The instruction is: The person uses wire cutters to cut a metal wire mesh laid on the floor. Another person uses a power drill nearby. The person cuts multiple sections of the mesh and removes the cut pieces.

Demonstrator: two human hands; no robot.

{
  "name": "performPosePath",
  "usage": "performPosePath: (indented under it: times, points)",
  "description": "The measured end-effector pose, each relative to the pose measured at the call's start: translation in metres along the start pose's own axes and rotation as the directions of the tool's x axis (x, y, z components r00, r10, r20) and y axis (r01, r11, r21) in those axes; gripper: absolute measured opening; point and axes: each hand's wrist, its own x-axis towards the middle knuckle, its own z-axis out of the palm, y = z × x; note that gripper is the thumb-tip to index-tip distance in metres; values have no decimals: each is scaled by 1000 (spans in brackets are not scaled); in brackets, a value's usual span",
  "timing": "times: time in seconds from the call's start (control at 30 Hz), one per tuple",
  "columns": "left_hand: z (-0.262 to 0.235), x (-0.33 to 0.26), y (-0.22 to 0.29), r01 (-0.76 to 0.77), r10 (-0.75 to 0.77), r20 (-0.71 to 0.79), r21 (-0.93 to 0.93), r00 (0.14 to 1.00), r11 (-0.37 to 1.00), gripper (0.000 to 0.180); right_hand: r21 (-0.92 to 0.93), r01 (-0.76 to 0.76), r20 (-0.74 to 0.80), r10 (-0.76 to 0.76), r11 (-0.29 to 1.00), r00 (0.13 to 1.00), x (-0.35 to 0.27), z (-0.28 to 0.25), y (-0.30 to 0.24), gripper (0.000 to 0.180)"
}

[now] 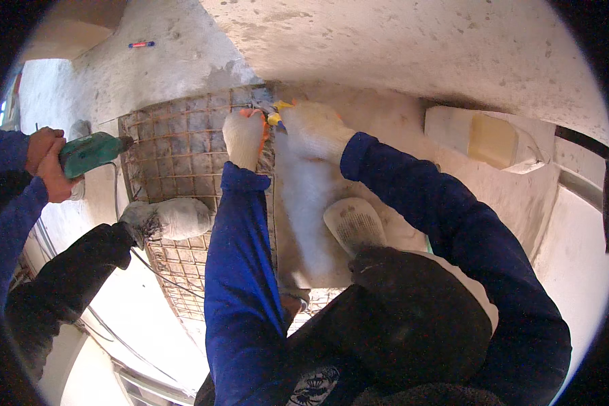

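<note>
My left hand (243, 140), in a pale knitted glove with orange fingers, is closed at the far right corner of a rusty wire mesh (172, 154). What its fingers hold cannot be made out. Just to its right, my right hand (316, 128), gloved alike, is closed round a hand tool with yellow-and-blue handles (275, 120). The tool's working end meets the mesh edge near my left fingers and is too small to tell. Beside my right hand, a whitish dusty streak (308, 203) runs along the concrete surface.
At left, a co-worker's hands hold a green power drill (91, 157); their dusty boot (183, 218) stands on the mesh. A black cable (152, 267) trails nearby. A red-and-blue pen-like stick (141, 44) lies far left. A cut plastic container (484, 139) sits right; my shoe (354, 224) is below.
</note>
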Motion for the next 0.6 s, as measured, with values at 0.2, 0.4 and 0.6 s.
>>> performPosePath:
  times: [0.2, 0.4, 0.6]
  points:
    - [-7, 9, -12, -8, 10, 52, -40, 999, 999, 12, 74, -52, -117, 60, 996, 991, -2, 18, 3, 25]
    - [-24, 8, -20, -11, 11, -16, 7, 1000, 1000, 17, 40, -86, -54, 88, 996, 995, -9, 11, 13, 30]
    - [-22, 19, -31, -60, 71, -49, 207, 996, 977, 11, -21, -131, -68, 129, 991, 989, -5, 10, 8, 29]
